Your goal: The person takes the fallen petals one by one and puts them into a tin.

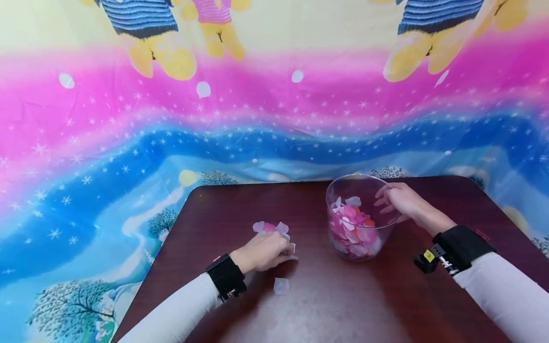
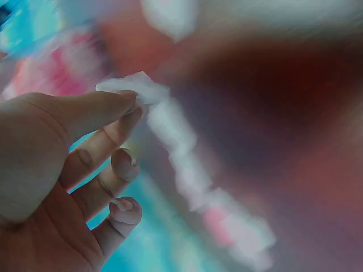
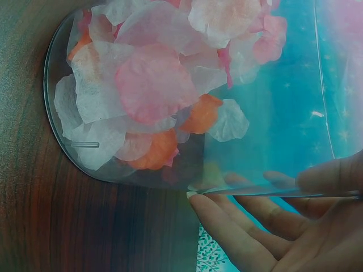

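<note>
Petals (image 1: 271,227), pink and white, loose on the dark bench (image 1: 309,305): a small heap at 12 o'clock of the left hand (image 1: 262,251), touching its fingertips, and a single white petal (image 1: 281,286) lying apart at 5 o'clock of that hand. Left hand palm down on the bench; in the left wrist view thumb and forefinger (image 2: 108,113) are pressed together on a white petal (image 2: 136,86), remaining fingers curled. Clear tub (image 1: 343,190), upright at 3 o'clock of the heap, about half full of pink, white and orange petals (image 1: 355,229). Right hand (image 1: 401,202) at the tub's rim on its 3 o'clock side, fingers (image 3: 238,232) wrapped on the clear wall, thumb on the opposite face. Colourful printed cloth (image 1: 128,143) hanging behind the bench.
</note>
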`<act>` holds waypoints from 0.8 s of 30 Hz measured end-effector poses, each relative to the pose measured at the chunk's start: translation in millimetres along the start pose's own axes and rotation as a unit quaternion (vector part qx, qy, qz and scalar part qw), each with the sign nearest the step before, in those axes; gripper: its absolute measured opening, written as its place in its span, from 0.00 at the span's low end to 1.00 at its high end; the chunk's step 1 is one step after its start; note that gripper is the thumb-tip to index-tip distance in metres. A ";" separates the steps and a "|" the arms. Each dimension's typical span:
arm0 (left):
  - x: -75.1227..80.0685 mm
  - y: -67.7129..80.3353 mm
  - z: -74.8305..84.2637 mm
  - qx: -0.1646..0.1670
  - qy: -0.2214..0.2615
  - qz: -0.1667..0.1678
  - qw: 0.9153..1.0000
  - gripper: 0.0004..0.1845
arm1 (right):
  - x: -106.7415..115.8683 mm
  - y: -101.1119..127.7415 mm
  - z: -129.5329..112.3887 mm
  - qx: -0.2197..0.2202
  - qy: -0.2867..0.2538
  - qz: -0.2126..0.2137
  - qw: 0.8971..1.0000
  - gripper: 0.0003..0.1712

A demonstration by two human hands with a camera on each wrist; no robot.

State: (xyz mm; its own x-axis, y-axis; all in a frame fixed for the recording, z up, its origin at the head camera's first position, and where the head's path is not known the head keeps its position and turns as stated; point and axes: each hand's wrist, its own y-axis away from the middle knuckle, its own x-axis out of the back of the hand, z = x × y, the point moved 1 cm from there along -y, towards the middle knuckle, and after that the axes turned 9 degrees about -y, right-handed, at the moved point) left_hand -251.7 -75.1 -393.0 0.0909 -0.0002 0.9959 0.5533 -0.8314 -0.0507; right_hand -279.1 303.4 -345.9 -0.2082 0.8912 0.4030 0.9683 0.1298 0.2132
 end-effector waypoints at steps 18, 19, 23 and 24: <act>125.9 -105.8 36.4 -0.048 -0.062 0.055 0.995 0.09 | -2.2 1.5 4.5 -0.003 -0.006 0.009 1.000 0.28; 122.8 -108.7 37.7 -0.049 -0.064 0.047 0.996 0.10 | -1.9 1.5 3.9 -0.002 -0.010 0.010 1.000 0.28; 113.4 -109.6 39.9 -0.052 -0.070 0.026 0.996 0.12 | -0.8 1.6 2.4 0.000 -0.016 0.012 1.000 0.28; 112.2 -108.4 39.6 -0.050 -0.072 0.023 0.996 0.13 | -0.4 1.9 2.2 0.000 -0.016 0.013 1.000 0.28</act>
State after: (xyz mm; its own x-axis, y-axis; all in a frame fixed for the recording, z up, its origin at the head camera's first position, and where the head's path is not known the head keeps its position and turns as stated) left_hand -268.7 37.0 -278.7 0.2362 0.0334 0.9711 0.4606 -0.8838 -0.0816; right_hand -277.0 304.2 -347.6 -0.1792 0.9077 0.3795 0.9732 0.1071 0.2035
